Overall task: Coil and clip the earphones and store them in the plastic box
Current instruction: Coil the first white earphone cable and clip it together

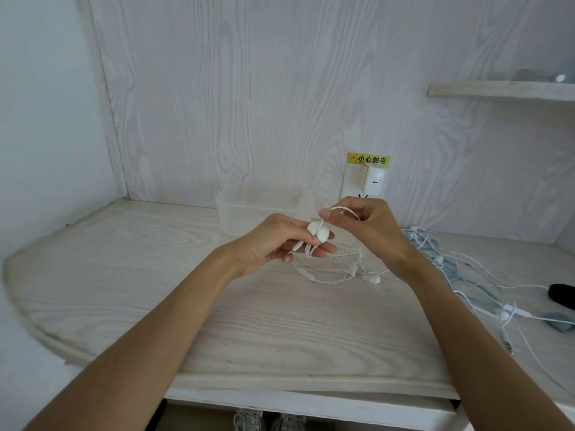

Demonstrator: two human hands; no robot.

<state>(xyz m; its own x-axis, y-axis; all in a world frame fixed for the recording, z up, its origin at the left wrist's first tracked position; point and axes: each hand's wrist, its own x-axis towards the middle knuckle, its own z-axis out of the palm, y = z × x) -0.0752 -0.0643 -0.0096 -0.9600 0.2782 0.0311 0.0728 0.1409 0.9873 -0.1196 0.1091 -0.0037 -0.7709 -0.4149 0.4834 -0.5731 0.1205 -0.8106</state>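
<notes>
Slack of the white earphones trails on the counter, below and between my hands. Left hand grips the white clip with turns on it; right hand, just beside, pinches a cord loop. Plastic box waits behind, nearer my left.

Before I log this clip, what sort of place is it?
Probably a home or dorm desk nook: a pale wood-grain desk set against matching wall panelling, a wall socket with a charger under a yellow warning sticker, and shoes beneath the desk.
</notes>
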